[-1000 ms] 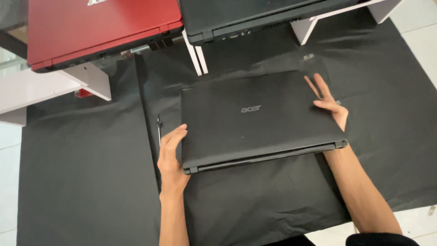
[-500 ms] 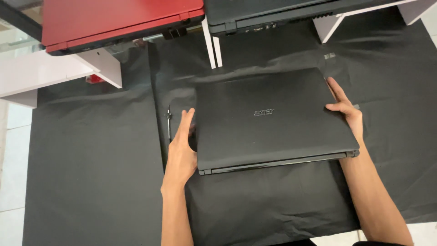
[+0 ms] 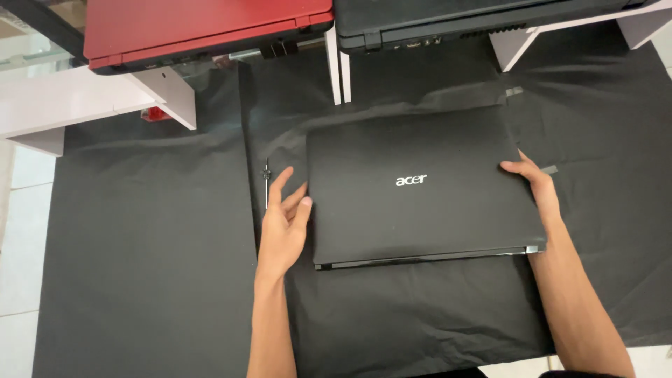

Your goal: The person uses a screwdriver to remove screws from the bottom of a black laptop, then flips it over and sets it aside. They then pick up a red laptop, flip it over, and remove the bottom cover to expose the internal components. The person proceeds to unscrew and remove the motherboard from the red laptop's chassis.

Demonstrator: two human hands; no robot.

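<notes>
Fingers (image 3: 297, 203) of both hands flank black laptop (image 3: 420, 185) L+R edges.

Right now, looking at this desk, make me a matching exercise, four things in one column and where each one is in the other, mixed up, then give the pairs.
Things:
1. black laptop
2. red laptop
3. screwdriver
4. right hand

Places:
A. raised on white stands, far left
B. at the closed lid's right edge
C. flat on the black cloth, between both hands
D. on the cloth beside the left hand

Pairs: 1-C, 2-A, 3-D, 4-B
</notes>
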